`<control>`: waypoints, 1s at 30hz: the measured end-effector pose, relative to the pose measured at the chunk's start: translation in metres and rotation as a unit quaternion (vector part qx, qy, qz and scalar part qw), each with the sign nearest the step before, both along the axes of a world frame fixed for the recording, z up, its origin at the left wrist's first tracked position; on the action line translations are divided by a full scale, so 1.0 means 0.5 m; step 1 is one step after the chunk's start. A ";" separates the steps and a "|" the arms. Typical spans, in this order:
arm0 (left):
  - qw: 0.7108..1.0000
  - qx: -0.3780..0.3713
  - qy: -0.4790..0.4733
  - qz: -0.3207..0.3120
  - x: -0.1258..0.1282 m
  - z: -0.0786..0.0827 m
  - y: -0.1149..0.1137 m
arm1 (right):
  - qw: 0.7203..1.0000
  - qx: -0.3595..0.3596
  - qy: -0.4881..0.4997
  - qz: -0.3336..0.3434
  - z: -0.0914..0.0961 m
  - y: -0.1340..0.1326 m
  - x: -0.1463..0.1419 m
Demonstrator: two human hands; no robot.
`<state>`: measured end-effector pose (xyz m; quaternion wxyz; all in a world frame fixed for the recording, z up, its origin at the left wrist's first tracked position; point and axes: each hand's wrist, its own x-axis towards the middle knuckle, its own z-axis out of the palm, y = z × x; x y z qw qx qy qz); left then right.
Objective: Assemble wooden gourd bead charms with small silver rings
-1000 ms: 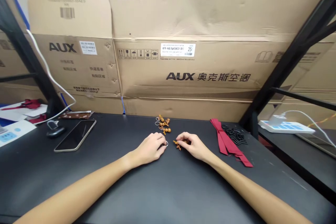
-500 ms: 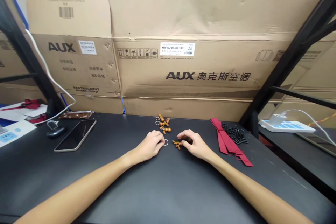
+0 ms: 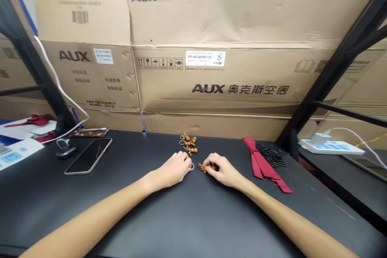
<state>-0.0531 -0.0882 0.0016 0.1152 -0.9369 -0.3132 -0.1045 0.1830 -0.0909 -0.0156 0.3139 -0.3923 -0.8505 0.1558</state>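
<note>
My left hand (image 3: 172, 170) rests on the black table, its curled fingertips pinching a small metal key ring (image 3: 192, 166). My right hand (image 3: 220, 169) lies close by and grips a wooden gourd charm (image 3: 205, 167), whose tip pokes out to the left of my fingers. Only a narrow gap separates the ring and the charm. Just beyond them lies a small heap of similar wooden gourd charms with metal rings (image 3: 188, 142).
A red ribbon (image 3: 262, 164) and a pile of black loops (image 3: 270, 155) lie to the right on the black table (image 3: 136, 209). A smartphone (image 3: 89, 156) lies left. Cardboard boxes (image 3: 211, 48) stand along the back, between black shelf posts.
My hands stay close together, each still at its small item. The right hand sits slightly lower in view, and the whole view has shifted a little.
</note>
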 end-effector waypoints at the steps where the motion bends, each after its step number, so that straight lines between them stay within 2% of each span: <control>1: 1.000 0.010 0.005 -0.002 0.000 -0.001 0.000 | 1.000 -0.004 0.005 0.000 0.000 0.000 -0.001; 6: 0.999 0.049 0.022 0.000 0.001 -0.006 -0.001 | 1.000 -0.014 0.022 -0.001 0.001 -0.003 -0.005; 13: 0.999 0.016 -0.028 -0.003 -0.002 -0.002 -0.005 | 0.999 -0.018 0.029 -0.002 0.007 -0.008 -0.010; 19: 0.992 -0.053 -0.114 -0.015 -0.006 -0.010 -0.001 | 0.999 -0.029 0.035 0.001 0.009 -0.011 -0.014; 23: 0.974 -0.134 -0.185 0.000 -0.006 -0.013 0.002 | 0.999 -0.028 0.040 0.013 0.010 -0.013 -0.017; 27: 0.946 -0.203 -0.249 -0.033 0.002 -0.014 0.003 | 0.997 -0.021 0.054 0.048 0.008 -0.015 -0.023; 30: 0.943 -0.213 -0.252 -0.052 0.010 -0.020 0.002 | 0.996 -0.023 0.053 0.064 0.006 -0.018 -0.029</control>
